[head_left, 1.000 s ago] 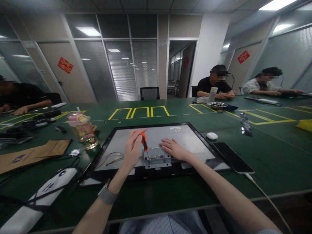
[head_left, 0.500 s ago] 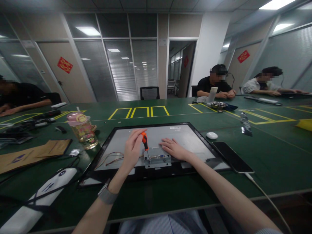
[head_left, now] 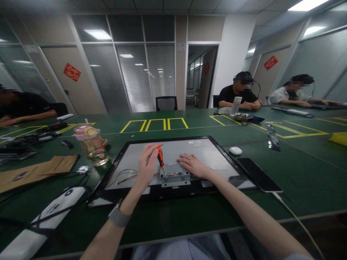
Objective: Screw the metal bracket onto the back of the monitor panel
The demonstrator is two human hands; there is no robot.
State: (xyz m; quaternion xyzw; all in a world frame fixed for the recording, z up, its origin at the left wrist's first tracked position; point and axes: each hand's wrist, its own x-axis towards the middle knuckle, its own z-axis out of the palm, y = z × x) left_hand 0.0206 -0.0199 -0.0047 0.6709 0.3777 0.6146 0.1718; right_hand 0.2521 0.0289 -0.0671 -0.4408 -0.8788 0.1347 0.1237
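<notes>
My left hand [head_left: 148, 164] grips an orange and black screwdriver [head_left: 161, 157] by the top of its handle. The screwdriver leans slightly, its tip pointing down at the left end of a metal connector bracket [head_left: 175, 177]; the exact contact point is too small to tell. My right hand [head_left: 193, 165] lies with fingers stretched out at the bracket's rear right, on or just over the grey back of a flat display panel [head_left: 173, 148]. Thin wires [head_left: 127, 176] run across the panel, left of the bracket.
Left of the panel stand a drink cup [head_left: 92, 144], a brown paper bag [head_left: 40, 169] and a white device with a black strap [head_left: 58, 206]. On the right lie a phone [head_left: 258, 174] with its cable and a white earbud case [head_left: 235, 150]. Several people sit around the table.
The screwdriver's handle has tilted slightly to the left, with small finger movement of my left hand. My right hand stays in place.
</notes>
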